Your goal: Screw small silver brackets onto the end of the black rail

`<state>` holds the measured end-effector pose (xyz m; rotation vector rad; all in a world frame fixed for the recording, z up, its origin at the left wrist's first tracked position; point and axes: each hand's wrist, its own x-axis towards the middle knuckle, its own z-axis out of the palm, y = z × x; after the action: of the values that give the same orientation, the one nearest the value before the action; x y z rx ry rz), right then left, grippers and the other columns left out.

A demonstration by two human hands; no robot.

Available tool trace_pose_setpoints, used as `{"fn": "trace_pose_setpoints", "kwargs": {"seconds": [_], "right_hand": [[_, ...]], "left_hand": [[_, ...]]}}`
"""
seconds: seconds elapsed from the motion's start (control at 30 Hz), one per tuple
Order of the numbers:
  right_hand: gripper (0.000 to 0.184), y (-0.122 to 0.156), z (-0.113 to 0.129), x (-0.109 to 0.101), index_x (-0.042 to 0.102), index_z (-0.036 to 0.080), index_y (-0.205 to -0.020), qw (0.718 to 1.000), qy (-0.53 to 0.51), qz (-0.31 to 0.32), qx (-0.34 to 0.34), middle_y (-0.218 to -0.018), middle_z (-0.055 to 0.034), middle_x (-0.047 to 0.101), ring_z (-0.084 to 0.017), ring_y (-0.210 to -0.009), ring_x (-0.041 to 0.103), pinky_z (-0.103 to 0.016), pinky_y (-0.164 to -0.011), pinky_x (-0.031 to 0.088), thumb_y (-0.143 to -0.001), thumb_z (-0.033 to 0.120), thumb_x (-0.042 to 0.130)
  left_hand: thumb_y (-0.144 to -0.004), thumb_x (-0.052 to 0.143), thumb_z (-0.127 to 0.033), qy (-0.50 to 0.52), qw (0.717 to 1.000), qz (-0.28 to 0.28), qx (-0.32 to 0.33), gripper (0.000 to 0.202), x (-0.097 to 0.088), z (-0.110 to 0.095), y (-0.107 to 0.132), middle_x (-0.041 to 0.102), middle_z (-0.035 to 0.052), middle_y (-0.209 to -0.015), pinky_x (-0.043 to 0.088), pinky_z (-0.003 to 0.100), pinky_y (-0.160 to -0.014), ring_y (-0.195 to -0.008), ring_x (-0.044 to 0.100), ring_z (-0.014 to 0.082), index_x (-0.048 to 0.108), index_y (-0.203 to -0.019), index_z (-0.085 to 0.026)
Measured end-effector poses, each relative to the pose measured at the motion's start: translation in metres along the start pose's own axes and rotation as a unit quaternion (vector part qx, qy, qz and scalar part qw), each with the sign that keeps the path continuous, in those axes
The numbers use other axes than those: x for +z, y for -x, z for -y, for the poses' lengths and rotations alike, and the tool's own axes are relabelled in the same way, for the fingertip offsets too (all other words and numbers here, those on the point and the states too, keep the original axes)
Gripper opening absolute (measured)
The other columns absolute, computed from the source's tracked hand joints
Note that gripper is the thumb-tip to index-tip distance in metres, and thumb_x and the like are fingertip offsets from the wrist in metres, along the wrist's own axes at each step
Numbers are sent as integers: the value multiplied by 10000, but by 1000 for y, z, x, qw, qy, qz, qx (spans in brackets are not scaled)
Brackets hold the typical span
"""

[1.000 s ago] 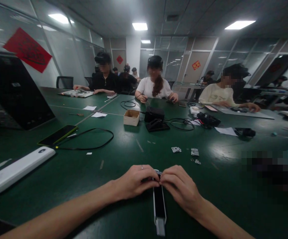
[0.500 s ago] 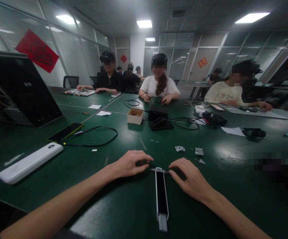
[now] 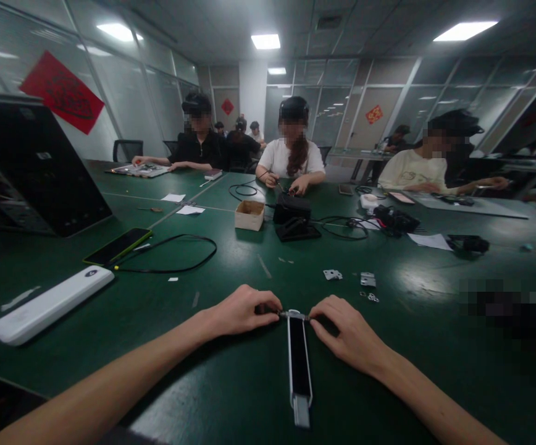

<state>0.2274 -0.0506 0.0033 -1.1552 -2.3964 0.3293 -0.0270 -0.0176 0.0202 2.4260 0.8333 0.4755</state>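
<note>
A long, narrow device with a white frame and a black face lies on the green table in front of me. A grey flat tab sticks out of its near end. Across its far end runs a thin metal rod, poking out on both sides. My left hand has thumb and index finger pinched on the rod's left end. On the other side my right hand grips the right end between thumb and fingertips. Small metal plates and a bracket lie beyond my right hand, with tiny fittings beside them.
At left are a white power strip, a phone, a black cable and a computer case. Ahead stand a cardboard box and a black stand. Several people work around the table.
The fingers of both hands have closed in on the ends of the metal rod. The device stays in place, while the whole view has shifted slightly.
</note>
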Motion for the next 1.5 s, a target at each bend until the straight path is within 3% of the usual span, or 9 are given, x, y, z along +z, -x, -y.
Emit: {"fn": "trace_pose_setpoints", "kwargs": {"seconds": [0.4,0.63,1.0,1.13,1.27,1.4,1.5], "right_hand": [[125,-1,0,1,608,184,-895,1000,6,-3,-7,-862,-61,623,-182,-776,563,-332,-677,468,-869,188,486],[115,-1,0,2,600,186,-910,1000,4,-7,-8,-883,-64,626,-181,-788,557,-336,-698,469,-860,183,496],[156,-2,3,-3,611,181,-959,1000,10,14,19,-930,-76,628,-195,-825,561,-343,-703,474,-863,261,516],[235,-2,-19,-15,606,169,-988,996,67,-34,56,-970,-98,625,-224,-893,566,-386,-774,462,-889,334,471],[288,3,-65,-33,604,137,-997,975,143,-93,145,-989,-128,621,-252,-923,561,-411,-802,446,-899,336,420],[293,12,-102,-44,618,139,-1007,959,177,-102,196,-1001,-127,624,-252,-928,550,-394,-806,433,-875,309,420],[305,14,-107,-48,635,146,-996,958,185,-77,205,-978,-119,627,-246,-915,546,-376,-790,424,-873,316,413]], "left_hand": [[-822,627,-160,13,998,-32,-51,119,10,-12,-3,701,8,-874,487,208,-628,-681,639,113,600,-938,-155],[-819,637,-204,-43,998,-38,-39,196,11,-11,-3,671,9,-872,451,219,-581,-617,585,111,580,-1002,-166],[-827,648,-237,-76,996,-27,-38,132,11,-7,-5,634,4,-792,433,225,-588,-653,584,134,595,-914,-152],[-842,627,-231,-72,997,-19,-34,120,9,-9,-4,634,8,-818,438,226,-593,-671,586,137,595,-929,-155],[-842,618,-255,-69,997,-16,-35,148,6,-12,-3,628,14,-840,443,233,-605,-688,587,143,592,-948,-156],[-840,613,-306,-72,996,-20,-39,199,8,-10,-3,622,17,-858,443,240,-619,-682,579,140,587,-973,-160],[-846,597,-326,-73,996,-21,-41,209,9,-8,-2,620,16,-872,444,241,-635,-688,577,138,583,-983,-168]]}}
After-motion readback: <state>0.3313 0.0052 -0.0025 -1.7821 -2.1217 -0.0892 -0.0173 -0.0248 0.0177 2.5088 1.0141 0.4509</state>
